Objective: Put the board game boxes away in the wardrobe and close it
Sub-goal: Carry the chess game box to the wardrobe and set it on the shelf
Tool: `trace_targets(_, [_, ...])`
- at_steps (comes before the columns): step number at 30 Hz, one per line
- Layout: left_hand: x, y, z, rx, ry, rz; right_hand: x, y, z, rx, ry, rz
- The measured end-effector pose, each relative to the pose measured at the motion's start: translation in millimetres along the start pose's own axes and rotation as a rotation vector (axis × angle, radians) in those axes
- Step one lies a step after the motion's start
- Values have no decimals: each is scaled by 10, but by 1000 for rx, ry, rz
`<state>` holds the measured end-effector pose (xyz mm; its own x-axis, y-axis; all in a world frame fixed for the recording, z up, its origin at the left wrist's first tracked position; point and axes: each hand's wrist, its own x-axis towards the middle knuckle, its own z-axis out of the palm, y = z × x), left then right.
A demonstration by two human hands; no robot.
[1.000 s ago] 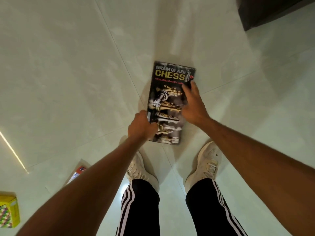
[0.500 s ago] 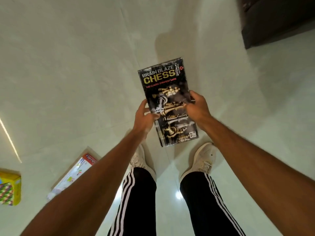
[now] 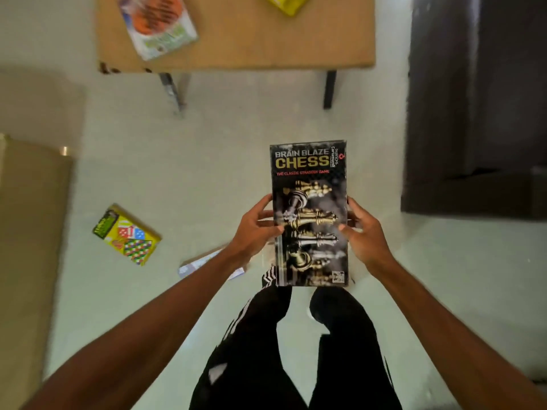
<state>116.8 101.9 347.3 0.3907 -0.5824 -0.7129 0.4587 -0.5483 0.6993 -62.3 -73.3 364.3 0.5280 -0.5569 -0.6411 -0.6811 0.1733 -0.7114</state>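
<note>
Chess box [image 3: 309, 214], a black carton titled "BRAIN BLAZE CHESS", sits right of the frame's centre, held in the air above the pale floor [image 3: 183, 173] with its title end toward the top of the frame. One second ago it lay flat on the tiles. Half a second ago it was already lifted but skewed, and now its long edges run straight up the picture.

The left hand [image 3: 254, 229] grips the box's left edge, thumb on the cover and fingers curled behind. The right hand [image 3: 365, 232] grips the right edge in the same way.

The view has swung upward since the earlier frames. A wooden table [image 3: 266, 45] now fills the top of the frame, carrying a blurred orange-and-green game box [image 3: 158, 25] and a yellow item [image 3: 284, 2] cut off by the top edge. The yellow game box [image 3: 127, 233] on the floor, earlier at the lower left edge, now lies at middle left. A flat pale box [image 3: 204, 260] shows just under the left forearm. Dark furniture [image 3: 473, 99] occupies the upper right. The white shoes are now hidden; black striped trousers [image 3: 257, 335] fill the bottom centre.
</note>
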Motion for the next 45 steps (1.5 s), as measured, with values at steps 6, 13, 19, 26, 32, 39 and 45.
trace_targets(6, [-999,704,-923,-52,148,151,-512,-1438,537,-102,-97,-152])
trace_targets(13, [-1213,925,-2082,-193,417,249,-96,-2683,1563,-200,-339,-244])
trace_targets(19, [-950,1332,-3199,-389,551,240,702,-3739,2544,-286,-455,-313])
trace_targets(26, [-668,1987,-4804,-522,782,246,1685,-5185,3945,-441,-579,-389])
trace_targets(32, [-472,2214,-6344,-644,935,287,2155,-6370,5468,-516,-698,-520])
trace_targets(39, [-316,2465,-8230,-721,954,294,2694,-7442,7226,-570,-789,-536])
trace_targets(45, [-245,2902,-9893,-756,964,297,3028,-8496,8582,-502,-791,-508])
